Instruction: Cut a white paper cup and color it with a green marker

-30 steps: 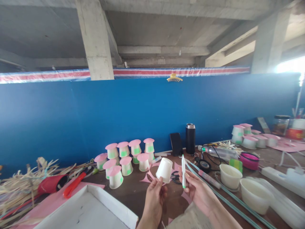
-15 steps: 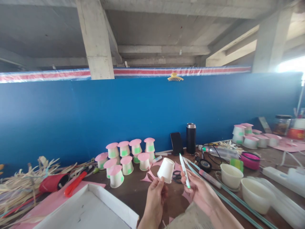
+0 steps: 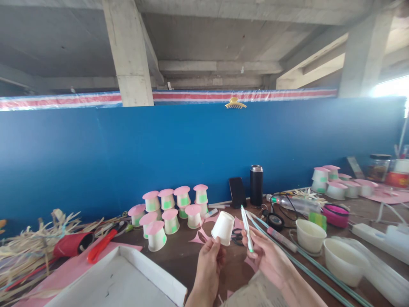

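My left hand (image 3: 209, 262) pinches a plain white paper cup (image 3: 223, 228) by its lower edge; the cup is upside down and slightly tilted. To its right, my right hand (image 3: 266, 253) grips a white marker (image 3: 247, 230) with a green end, its green tip pointing up and away from me. Marker and cup are apart. Behind them on the left stand several upturned paper cups (image 3: 171, 221) topped with pink paper discs and marked with green patches, some of them stacked. Pink paper scraps (image 3: 200, 236) lie beside the held cup.
A white shallow box (image 3: 153, 273) sits at front left, near a red-handled tool (image 3: 101, 246) and loose strips (image 3: 22, 247). A phone (image 3: 237, 192) and black flask (image 3: 256, 185) stand by the blue partition (image 3: 191, 145). White cups (image 3: 345, 261), tubes (image 3: 322, 273) and a power strip (image 3: 380, 241) occupy the right.
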Demonstrator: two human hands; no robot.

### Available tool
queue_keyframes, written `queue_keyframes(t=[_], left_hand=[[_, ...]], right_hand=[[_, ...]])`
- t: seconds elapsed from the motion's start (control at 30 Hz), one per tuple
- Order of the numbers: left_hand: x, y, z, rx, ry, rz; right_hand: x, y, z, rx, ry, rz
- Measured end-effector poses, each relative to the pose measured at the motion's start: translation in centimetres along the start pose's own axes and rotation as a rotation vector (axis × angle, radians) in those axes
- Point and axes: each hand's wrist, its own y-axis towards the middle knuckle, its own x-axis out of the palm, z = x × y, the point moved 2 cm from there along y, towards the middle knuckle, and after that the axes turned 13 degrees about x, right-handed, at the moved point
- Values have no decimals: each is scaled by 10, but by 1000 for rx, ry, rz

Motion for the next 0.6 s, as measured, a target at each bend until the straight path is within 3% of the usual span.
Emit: queue_keyframes(t=[0.33, 0.6], left_hand=[[-5, 2, -2, -58, -15, 127], [-13, 7, -7, -37, 607, 38]], right_hand=[[-1, 2, 0, -9, -5, -2], [-2, 1, -1, -30, 19, 15]])
